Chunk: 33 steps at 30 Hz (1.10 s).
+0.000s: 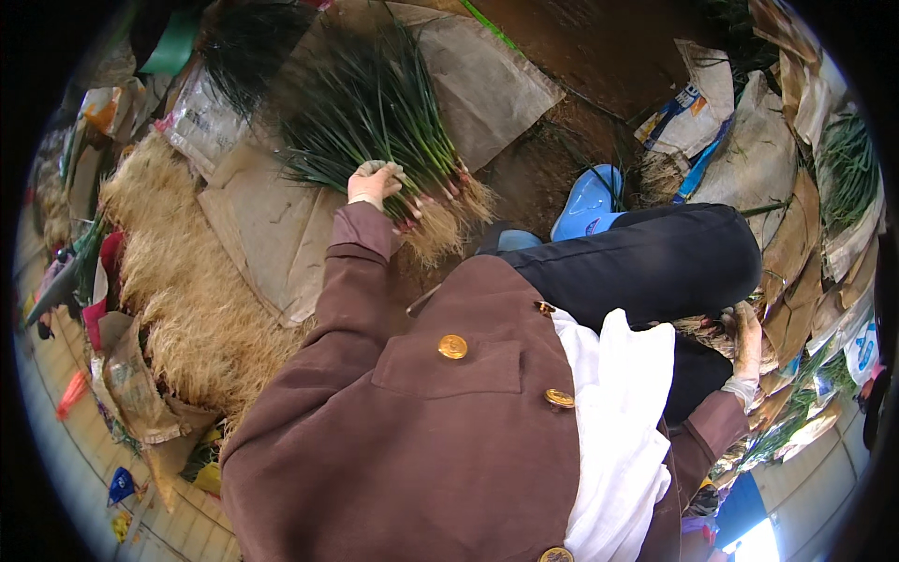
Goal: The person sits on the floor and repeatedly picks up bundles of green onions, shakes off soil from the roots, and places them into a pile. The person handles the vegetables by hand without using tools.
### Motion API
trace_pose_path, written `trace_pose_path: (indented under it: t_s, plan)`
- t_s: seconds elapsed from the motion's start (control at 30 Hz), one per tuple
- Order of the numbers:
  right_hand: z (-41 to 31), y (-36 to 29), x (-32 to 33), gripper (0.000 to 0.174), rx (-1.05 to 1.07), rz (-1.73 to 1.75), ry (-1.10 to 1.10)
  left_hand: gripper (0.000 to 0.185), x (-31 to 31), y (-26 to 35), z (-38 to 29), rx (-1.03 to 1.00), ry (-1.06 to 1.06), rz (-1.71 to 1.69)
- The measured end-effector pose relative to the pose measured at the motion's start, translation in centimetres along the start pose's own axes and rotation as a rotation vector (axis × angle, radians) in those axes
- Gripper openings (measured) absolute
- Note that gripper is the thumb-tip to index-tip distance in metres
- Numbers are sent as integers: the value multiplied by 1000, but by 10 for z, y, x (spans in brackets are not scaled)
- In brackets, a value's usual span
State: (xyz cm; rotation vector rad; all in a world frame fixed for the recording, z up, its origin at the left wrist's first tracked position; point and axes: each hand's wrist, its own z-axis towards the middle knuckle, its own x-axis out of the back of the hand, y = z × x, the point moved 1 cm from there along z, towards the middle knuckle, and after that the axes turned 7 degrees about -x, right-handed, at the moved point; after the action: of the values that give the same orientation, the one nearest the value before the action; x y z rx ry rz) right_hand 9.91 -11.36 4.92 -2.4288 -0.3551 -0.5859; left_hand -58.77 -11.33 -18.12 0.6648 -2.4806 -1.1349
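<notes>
A bunch of spring onions (379, 133) lies on flattened paper sacking, its dark green leaves pointing away from me and its pale roots (439, 228) towards me. My left hand (376, 184), in a thin pale glove, is curled round stalks at the bunch's left edge, just above the reddish bulbs. Out to the right, beyond my bent knee, my right hand (744, 336) reaches down to more rooted onions (709, 334). Its fingertips are partly hidden there, so their grip cannot be made out.
A big heap of onions (186, 281) stands on my left, roots outward. Brown paper sacking (263, 232) lies between it and the bunch. My blue boot (586, 204) rests on bare soil. Wrapped onion bundles (751, 147) line the right side. More green leaves (253, 49) lie at the far left.
</notes>
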Motion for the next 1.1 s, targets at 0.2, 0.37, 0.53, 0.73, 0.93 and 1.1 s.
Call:
trace_pose_path:
  t_s: [0.2,0.37,0.53,0.73,0.93,1.1]
  plan:
    - [-2,0,-6,38,38,79,-7,13,-2,-7,-16,112,-141,42]
    - [2,14,1,36,20,54,-68,9,-1,-22,-18,254,11,18]
    - [3,14,1,35,22,62,-40,7,8,-37,-27,354,-25,88]
    - [-1,9,-3,34,-18,25,-36,16,-42,-33,-43,-74,-154,860]
    - [-2,7,-4,34,-28,60,9,52,-121,-13,-47,-309,-701,604]
    - [-6,5,-6,31,-63,35,39,36,-121,59,-56,19,-256,937]
